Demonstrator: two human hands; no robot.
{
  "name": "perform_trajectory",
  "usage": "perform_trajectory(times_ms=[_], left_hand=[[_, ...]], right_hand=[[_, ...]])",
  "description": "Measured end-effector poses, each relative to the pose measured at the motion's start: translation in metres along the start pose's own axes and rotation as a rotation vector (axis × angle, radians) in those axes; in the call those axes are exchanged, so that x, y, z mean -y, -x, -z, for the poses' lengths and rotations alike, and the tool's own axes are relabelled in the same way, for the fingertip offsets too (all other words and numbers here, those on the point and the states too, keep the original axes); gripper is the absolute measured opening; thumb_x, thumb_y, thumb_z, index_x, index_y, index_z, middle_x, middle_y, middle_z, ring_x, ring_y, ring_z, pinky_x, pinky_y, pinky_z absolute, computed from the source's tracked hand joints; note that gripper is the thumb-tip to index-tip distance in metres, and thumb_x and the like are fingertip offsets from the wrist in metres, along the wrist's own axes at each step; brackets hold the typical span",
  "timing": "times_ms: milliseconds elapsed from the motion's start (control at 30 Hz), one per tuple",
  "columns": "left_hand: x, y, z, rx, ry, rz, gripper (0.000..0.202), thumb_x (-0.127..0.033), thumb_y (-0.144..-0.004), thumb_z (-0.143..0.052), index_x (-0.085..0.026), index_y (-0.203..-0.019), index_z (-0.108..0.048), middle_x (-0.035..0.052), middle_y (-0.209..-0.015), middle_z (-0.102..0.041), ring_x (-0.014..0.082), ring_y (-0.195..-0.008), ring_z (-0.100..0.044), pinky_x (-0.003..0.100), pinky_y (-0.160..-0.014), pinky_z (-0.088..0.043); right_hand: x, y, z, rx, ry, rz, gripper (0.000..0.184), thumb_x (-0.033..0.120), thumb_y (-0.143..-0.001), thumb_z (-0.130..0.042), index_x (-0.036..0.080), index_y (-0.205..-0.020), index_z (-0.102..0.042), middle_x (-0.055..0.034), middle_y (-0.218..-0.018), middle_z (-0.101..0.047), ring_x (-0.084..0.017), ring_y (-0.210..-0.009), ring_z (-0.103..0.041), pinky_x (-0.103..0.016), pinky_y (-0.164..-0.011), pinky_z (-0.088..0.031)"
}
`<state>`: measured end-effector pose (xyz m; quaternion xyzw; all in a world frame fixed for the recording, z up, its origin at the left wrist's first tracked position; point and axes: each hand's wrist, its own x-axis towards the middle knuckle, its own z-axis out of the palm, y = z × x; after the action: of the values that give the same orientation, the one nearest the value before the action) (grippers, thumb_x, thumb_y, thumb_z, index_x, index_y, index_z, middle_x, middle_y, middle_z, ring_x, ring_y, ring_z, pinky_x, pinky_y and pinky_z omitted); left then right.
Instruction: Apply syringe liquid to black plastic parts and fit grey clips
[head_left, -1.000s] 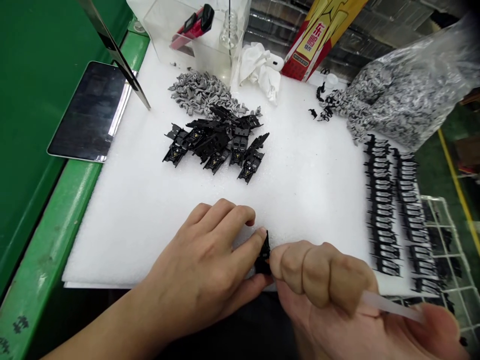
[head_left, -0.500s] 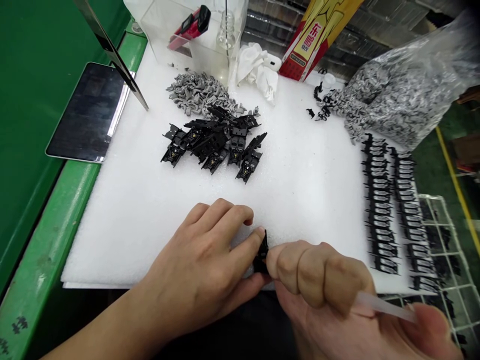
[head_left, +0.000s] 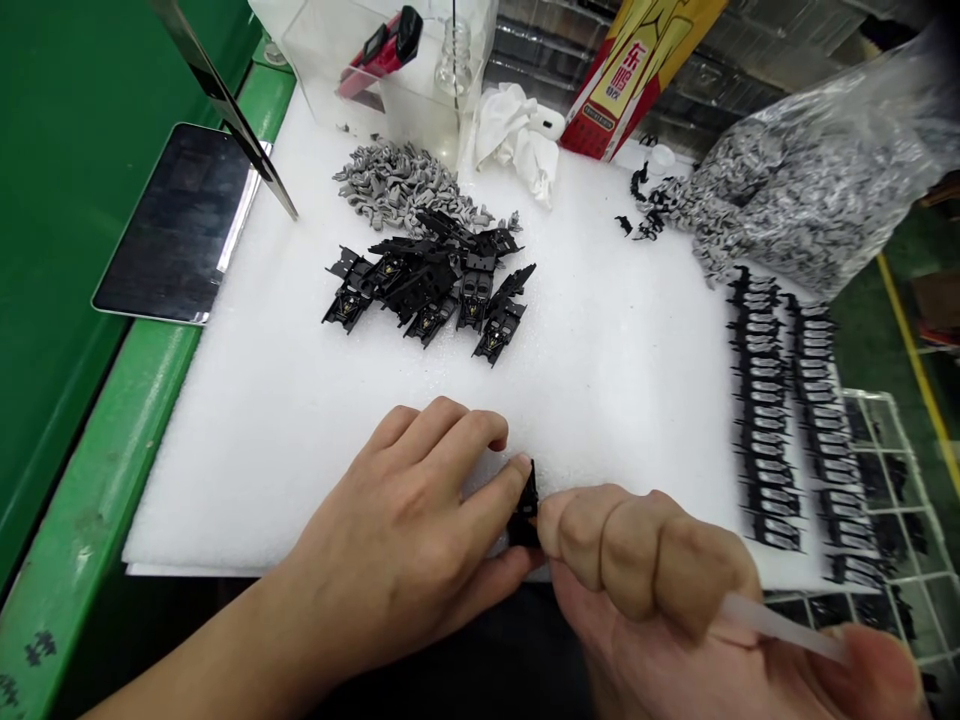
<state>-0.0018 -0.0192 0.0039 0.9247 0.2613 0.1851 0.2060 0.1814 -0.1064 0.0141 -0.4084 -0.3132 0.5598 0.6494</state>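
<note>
Black plastic part (head_left: 526, 510) being pinched, 6 o'clock
Light, stiff; its edges being clamped by fingers of left hand (head_left: 397, 530) and right hand (head_left: 645, 580)

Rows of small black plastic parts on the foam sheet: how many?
2. The left row and right row run side by side along the right part of the white foam sheet, below the clear plastic bag. Neither row looks hidden.

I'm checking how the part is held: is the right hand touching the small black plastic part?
Touching. The head view shows the right hand, gripping a translucent strip, with its curled fingers against the small black plastic part, no gap.
</note>
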Motion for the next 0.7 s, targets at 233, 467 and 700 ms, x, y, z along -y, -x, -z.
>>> perform_trajectory(times_ms=[233,467,700], left_hand=[[-0.0003,0.0007,0.0006,0.008,0.006,0.010,0.041,-0.041,-0.097,-0.072,-0.015,-0.128,-0.068,0.0153,-0.125,-0.061,0.0329,-0.104,-0.056,0.047,-0.080,-0.043],[-0.0006,-0.0006,0.0006,0.007,0.000,0.001,0.041,-0.040,-0.096,-0.072,-0.014,-0.127,-0.069,0.0149,-0.124,-0.061,0.0327,-0.104,-0.056,0.047,-0.079,-0.043],[-0.0002,-0.0004,0.0000,0.001,-0.005,0.005,0.040,-0.040,-0.097,-0.071,-0.014,-0.127,-0.069,0.0153,-0.124,-0.061,0.0326,-0.104,-0.055,0.047,-0.080,-0.043]], right_hand=[[-0.0021,0.0033,0.0059,0.027,0.003,0.040,0.061,0.068,-0.102,-0.050,0.022,-0.064,-0.038,0.0023,-0.060,-0.040,-0.019,-0.064,-0.048,-0.045,-0.066,-0.045],[0.0026,0.0024,0.0004,0.012,0.024,0.004,0.064,0.070,-0.102,-0.046,0.021,-0.062,-0.035,0.0024,-0.057,-0.039,-0.018,-0.062,-0.048,-0.044,-0.064,-0.045],[0.0001,0.0043,0.0029,0.008,0.038,0.035,0.062,0.068,-0.103,-0.049,0.022,-0.063,-0.038,0.0023,-0.060,-0.042,-0.019,-0.063,-0.050,-0.045,-0.064,-0.046]])
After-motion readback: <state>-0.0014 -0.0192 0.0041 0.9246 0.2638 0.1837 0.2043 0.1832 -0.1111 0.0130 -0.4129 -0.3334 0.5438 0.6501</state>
